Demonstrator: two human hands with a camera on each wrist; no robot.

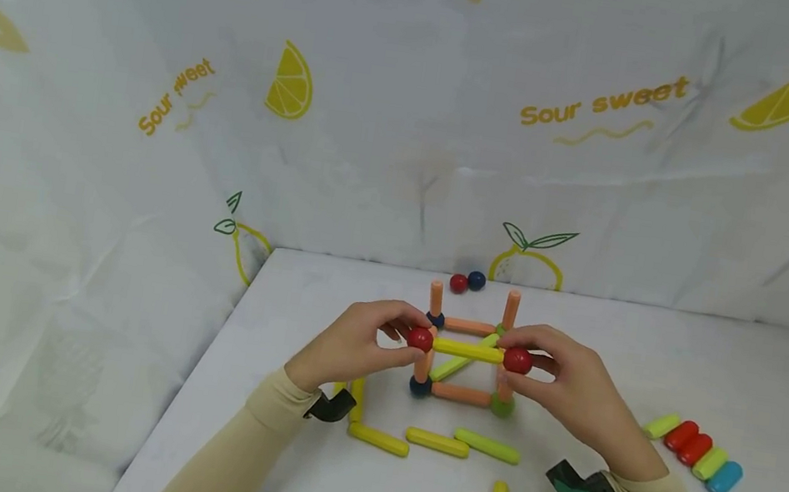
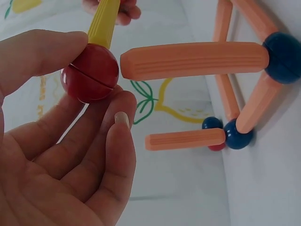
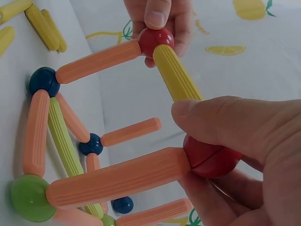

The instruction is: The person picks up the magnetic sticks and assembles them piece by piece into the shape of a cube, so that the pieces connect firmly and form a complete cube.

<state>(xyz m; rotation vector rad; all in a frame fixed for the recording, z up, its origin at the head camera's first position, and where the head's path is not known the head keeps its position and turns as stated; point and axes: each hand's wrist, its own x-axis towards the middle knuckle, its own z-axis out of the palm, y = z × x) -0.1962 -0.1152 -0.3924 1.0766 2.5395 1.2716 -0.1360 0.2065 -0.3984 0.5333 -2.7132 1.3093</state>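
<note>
Yellow rod [image 1: 468, 350] is up by the front orange uprights [image 3: 120, 178], left grip [image 1: 360, 340] pinching the left red ball [image 1: 420, 339], right grip [image 1: 568, 374] the right red ball [image 1: 518, 360]. Probably light and stiff (glossy balls might slip, though), so I'd hold the balls, not mid-rod.

The red balls [image 3: 214, 159] look glossy plastic, the yellow rod [image 3: 177, 73] matt and ridged.
</note>
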